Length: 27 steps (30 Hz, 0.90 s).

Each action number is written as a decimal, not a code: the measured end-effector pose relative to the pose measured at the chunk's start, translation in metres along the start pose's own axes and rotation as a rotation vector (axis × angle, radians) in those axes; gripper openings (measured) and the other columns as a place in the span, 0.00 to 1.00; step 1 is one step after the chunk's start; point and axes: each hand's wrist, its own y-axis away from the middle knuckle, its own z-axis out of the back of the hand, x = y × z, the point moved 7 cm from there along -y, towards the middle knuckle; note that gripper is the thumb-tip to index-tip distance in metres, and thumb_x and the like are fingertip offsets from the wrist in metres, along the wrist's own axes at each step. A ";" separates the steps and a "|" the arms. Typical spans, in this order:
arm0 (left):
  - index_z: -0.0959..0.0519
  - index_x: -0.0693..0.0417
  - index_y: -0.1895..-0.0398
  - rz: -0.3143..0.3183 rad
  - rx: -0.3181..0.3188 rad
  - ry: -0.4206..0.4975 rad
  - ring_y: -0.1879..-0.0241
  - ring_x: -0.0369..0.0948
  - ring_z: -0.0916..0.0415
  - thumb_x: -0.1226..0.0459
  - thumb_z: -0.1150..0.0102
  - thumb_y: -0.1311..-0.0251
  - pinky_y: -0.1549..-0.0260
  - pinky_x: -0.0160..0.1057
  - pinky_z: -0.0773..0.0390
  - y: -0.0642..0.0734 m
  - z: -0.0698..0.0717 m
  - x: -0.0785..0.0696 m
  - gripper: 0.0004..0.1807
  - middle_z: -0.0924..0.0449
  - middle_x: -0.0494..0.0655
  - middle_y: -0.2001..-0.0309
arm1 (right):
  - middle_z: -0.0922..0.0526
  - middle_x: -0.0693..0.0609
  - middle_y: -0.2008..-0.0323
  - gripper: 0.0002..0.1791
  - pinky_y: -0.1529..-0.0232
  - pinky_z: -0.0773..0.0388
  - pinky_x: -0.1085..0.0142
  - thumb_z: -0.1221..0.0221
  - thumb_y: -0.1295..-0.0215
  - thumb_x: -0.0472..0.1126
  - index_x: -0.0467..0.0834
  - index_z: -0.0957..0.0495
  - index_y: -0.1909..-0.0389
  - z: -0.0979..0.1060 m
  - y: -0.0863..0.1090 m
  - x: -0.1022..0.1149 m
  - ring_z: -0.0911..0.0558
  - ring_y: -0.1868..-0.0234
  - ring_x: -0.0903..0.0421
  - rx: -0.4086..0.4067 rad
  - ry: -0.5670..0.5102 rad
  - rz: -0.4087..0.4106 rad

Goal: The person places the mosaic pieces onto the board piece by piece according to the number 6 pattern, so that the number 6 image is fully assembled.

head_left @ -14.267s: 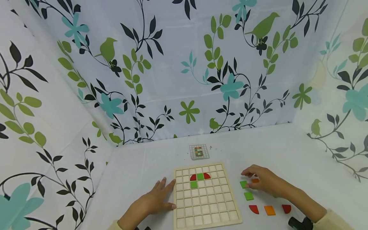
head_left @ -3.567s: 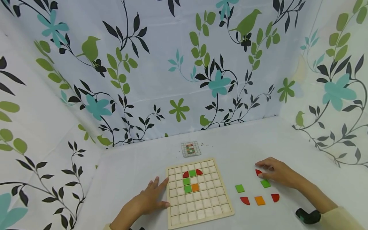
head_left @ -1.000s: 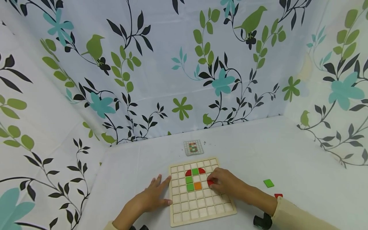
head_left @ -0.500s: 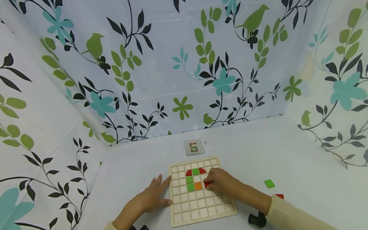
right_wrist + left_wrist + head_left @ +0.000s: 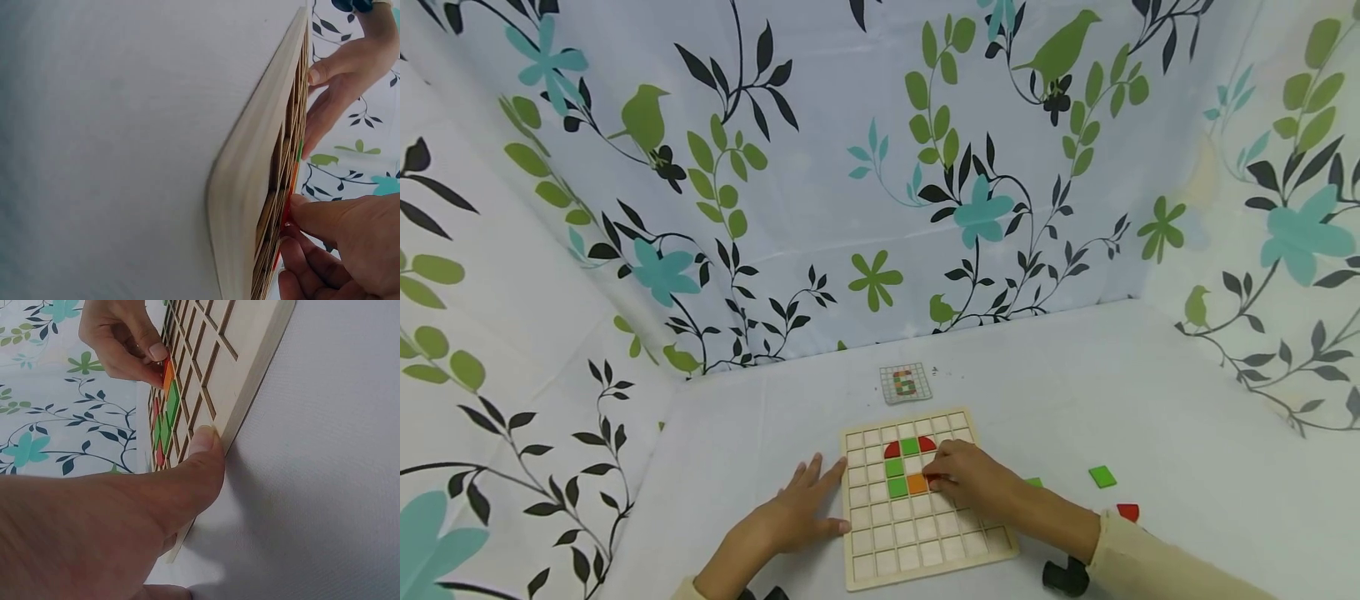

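– Board [image 5: 898, 557], head view: pale wood, square, thin raised slats dividing it into shallow cells. It is lying slightly turned on smooth white cloth [image 5: 760, 433].

– Which shapes are sitting in it?

– Flat ones. Two red quarter-rounds [image 5: 892, 451] are flanking a green square in one row. Two more green squares [image 5: 894, 468] are running down below the left one, with an orange square [image 5: 917, 483] beside the lower.

– And the hands?

– The left hand [image 5: 805, 512] is lying with fingers spread, touching the board's left edge, gripping nothing. The right hand [image 5: 973, 475] is pinching a red piece [image 5: 933, 479], fingers curled, at the cell just right of the orange square. A green tile [image 5: 1102, 477] is lying loose to the right; a gridded card [image 5: 906, 384] is lying past the far edge.

– Left wrist view?

– The rim is showing thick and smooth. The left thumb's tip is resting on it; beyond, the right thumb and fingers are meeting over the orange square's far side.

– Right wrist view?

– The board's rounded corner is filling the middle. Only a sliver of the pinched piece is showing, glossy red; its full outline is hiding behind the fingers. Whether it is seating flat, I cannot tell.
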 end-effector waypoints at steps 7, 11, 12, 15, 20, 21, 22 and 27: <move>0.42 0.46 0.15 0.008 -0.002 0.007 0.18 0.69 0.57 0.43 0.29 0.38 0.30 0.78 0.44 -0.002 0.000 0.000 0.52 0.53 0.68 0.16 | 0.17 0.54 0.57 0.13 0.54 0.19 0.68 0.32 0.28 0.40 0.40 0.13 0.47 0.007 0.001 -0.005 0.22 0.56 0.62 0.010 0.038 -0.094; 0.42 0.46 0.15 0.020 0.003 -0.002 0.19 0.70 0.57 0.43 0.28 0.39 0.30 0.77 0.44 -0.003 -0.001 0.000 0.52 0.53 0.68 0.17 | 0.16 0.54 0.54 0.13 0.49 0.17 0.61 0.33 0.27 0.42 0.42 0.14 0.46 0.030 0.009 -0.017 0.19 0.52 0.57 -0.001 -0.016 -0.192; 0.42 0.46 0.15 0.023 0.003 -0.003 0.19 0.70 0.56 0.43 0.28 0.39 0.30 0.77 0.44 -0.003 -0.001 0.000 0.52 0.53 0.68 0.17 | 0.16 0.53 0.54 0.13 0.49 0.17 0.59 0.33 0.27 0.41 0.42 0.14 0.46 0.037 0.012 -0.021 0.18 0.52 0.56 -0.019 -0.027 -0.203; 0.41 0.46 0.15 0.024 -0.001 -0.009 0.19 0.71 0.56 0.43 0.28 0.40 0.30 0.77 0.44 -0.003 -0.001 0.001 0.52 0.52 0.69 0.17 | 0.15 0.52 0.54 0.12 0.49 0.16 0.55 0.32 0.28 0.39 0.42 0.15 0.46 0.058 0.027 -0.031 0.18 0.53 0.55 -0.075 -0.049 -0.221; 0.41 0.46 0.16 0.009 -0.010 -0.025 0.19 0.71 0.55 0.42 0.28 0.39 0.31 0.77 0.43 -0.003 -0.001 0.000 0.52 0.52 0.69 0.17 | 0.14 0.54 0.52 0.14 0.44 0.16 0.50 0.31 0.30 0.40 0.45 0.15 0.45 0.083 0.056 -0.051 0.17 0.51 0.55 -0.127 -0.037 -0.295; 0.41 0.46 0.16 0.007 -0.012 -0.024 0.19 0.71 0.55 0.42 0.28 0.39 0.31 0.77 0.43 -0.003 -0.001 0.000 0.52 0.52 0.69 0.17 | 0.14 0.54 0.52 0.15 0.44 0.16 0.50 0.30 0.30 0.40 0.45 0.15 0.44 0.085 0.062 -0.055 0.17 0.51 0.54 -0.130 -0.035 -0.310; 0.41 0.46 0.16 0.005 -0.012 -0.022 0.19 0.71 0.55 0.43 0.28 0.39 0.31 0.77 0.43 -0.002 -0.001 0.000 0.52 0.52 0.69 0.17 | 0.14 0.54 0.52 0.16 0.43 0.16 0.50 0.30 0.30 0.41 0.46 0.15 0.44 0.087 0.068 -0.059 0.17 0.50 0.54 -0.130 -0.040 -0.328; 0.41 0.47 0.16 -0.004 -0.018 -0.013 0.19 0.71 0.55 0.43 0.28 0.39 0.31 0.77 0.43 0.000 0.000 -0.002 0.52 0.52 0.69 0.17 | 0.14 0.55 0.49 0.19 0.43 0.15 0.54 0.29 0.31 0.44 0.46 0.16 0.42 0.089 0.094 -0.074 0.17 0.48 0.54 -0.108 -0.084 -0.390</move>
